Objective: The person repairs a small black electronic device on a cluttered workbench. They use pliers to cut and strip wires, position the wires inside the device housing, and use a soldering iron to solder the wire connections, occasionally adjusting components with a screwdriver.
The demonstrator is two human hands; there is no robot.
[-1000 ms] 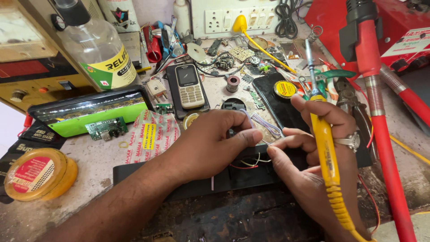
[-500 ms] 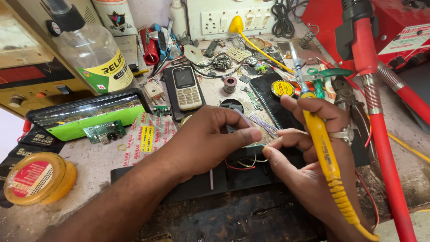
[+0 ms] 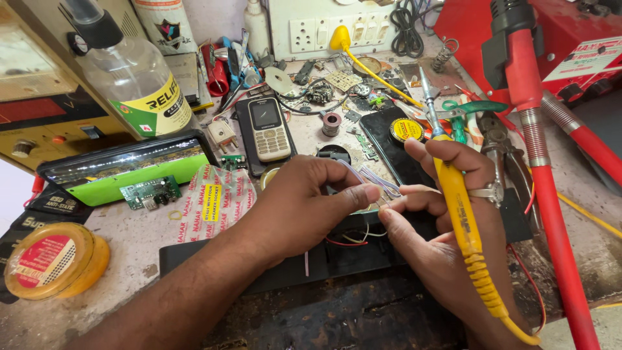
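My left hand (image 3: pixel 304 207) reaches in from the lower left and pinches thin pale wires (image 3: pixel 372 176) between thumb and forefinger. My right hand (image 3: pixel 440 227) meets it from the right, its fingertips on the same wires, while a yellow soldering iron (image 3: pixel 457 201) lies clamped across the hand with its metal tip pointing up and away. Beneath both hands sits a black flat device (image 3: pixel 337 256) with red and white wires (image 3: pixel 353 240) coming out of it. What the wires join under the fingers is hidden.
A keypad phone (image 3: pixel 269 129) lies behind the hands, a green-framed phone (image 3: pixel 123 170) and small circuit board (image 3: pixel 152 191) to the left. A clear bottle (image 3: pixel 133 78), a yellow tin (image 3: pixel 55 259), a round flux tin (image 3: pixel 406 129), a red pipe-like tool (image 3: pixel 544 175), green-handled pliers (image 3: pixel 476 109) and a socket strip (image 3: pixel 317 29) crowd the bench.
The view has shifted slightly; both hands stay together on the wires, and the soldering iron has tilted a little more upright in my right hand.
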